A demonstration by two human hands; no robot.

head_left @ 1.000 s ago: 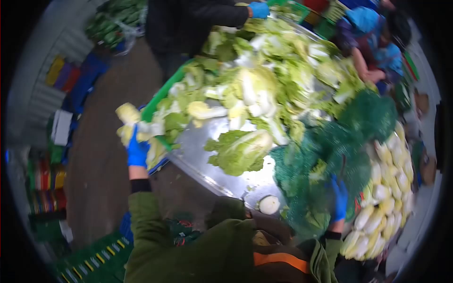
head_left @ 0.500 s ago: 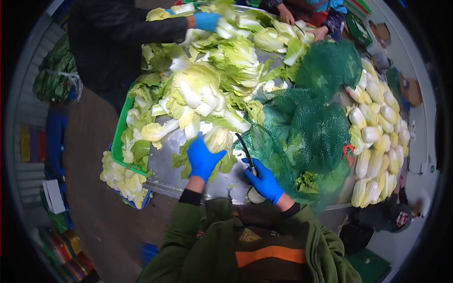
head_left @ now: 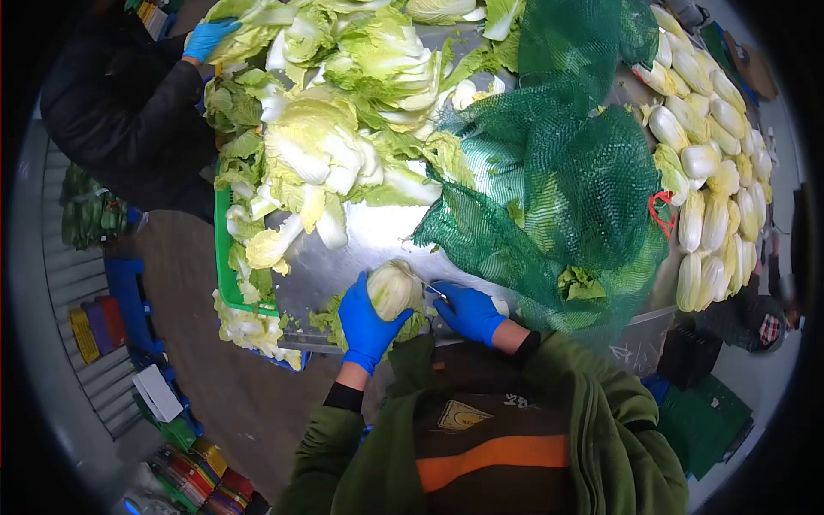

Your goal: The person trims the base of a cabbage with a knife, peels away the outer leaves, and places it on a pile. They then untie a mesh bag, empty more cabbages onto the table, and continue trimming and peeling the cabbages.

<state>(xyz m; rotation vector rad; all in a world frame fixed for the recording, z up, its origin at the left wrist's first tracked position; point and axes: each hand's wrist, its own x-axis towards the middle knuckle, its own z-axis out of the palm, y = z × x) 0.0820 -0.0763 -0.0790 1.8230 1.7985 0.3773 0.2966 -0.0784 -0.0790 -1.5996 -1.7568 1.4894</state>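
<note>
Near the front edge of the metal table (head_left: pixel 343 232), a pale Chinese cabbage (head_left: pixel 395 288) lies on a few loose green leaves (head_left: pixel 326 319). Wrapped around its left side is my left hand (head_left: pixel 367 324) in a blue glove, thumb across the near side. My right hand (head_left: pixel 470 314), gloved in blue too, grips a knife (head_left: pixel 434 290) just right of the cabbage. The blade points towards the cabbage's upper right side and is seen nearly edge-on. Most of the knife handle is hidden in my fingers.
Trimmed leaves (head_left: pixel 322 154) heap up beyond my hands. Green netting (head_left: pixel 558 206) covers the right middle, with a red tie (head_left: pixel 661 213) beside it. Cabbages (head_left: pixel 708 172) are stacked at far right. A green crate (head_left: pixel 225 257) stands left, near another person's gloved hand (head_left: pixel 209 39).
My view has shifted. My left hand has closed around the cabbage, and my right hand has brought the knife from upright down towards it. The co-worker's gloved hand is now on leaves further left.
</note>
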